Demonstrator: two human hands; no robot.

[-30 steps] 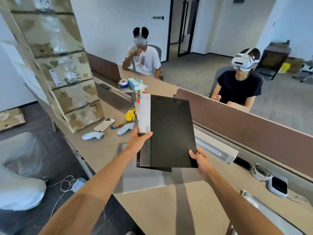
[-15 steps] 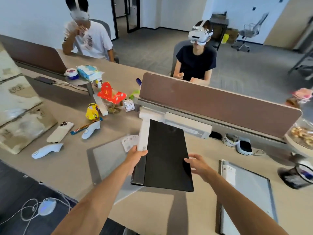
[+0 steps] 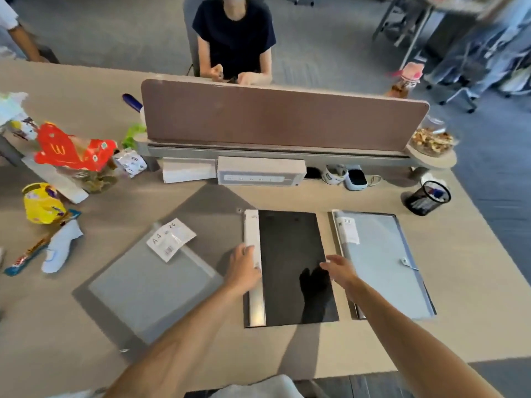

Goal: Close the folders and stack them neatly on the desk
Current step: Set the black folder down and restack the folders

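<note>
Head camera looks steeply down, close over the desk (image 3: 474, 282).

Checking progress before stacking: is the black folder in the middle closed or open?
Closed. The black folder lies flat on the desk, cover down, white spine strip along its left edge, no pages showing.

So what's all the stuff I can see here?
Black folder: 1, black with white spine, closed, desk centre.
Clear folders: 2, grey-translucent, either side of the black one.
Divider: 1, brown, desk back.
Power strip: 1, white, under divider.
Pen cup: 1, black mesh, right.
Snack box: 1, red, left.
Yellow packet: 1, left.
Seated person: 1, dark shirt, behind divider.
Left hand: on the spine.
Right hand: at the black folder's right edge.
</note>
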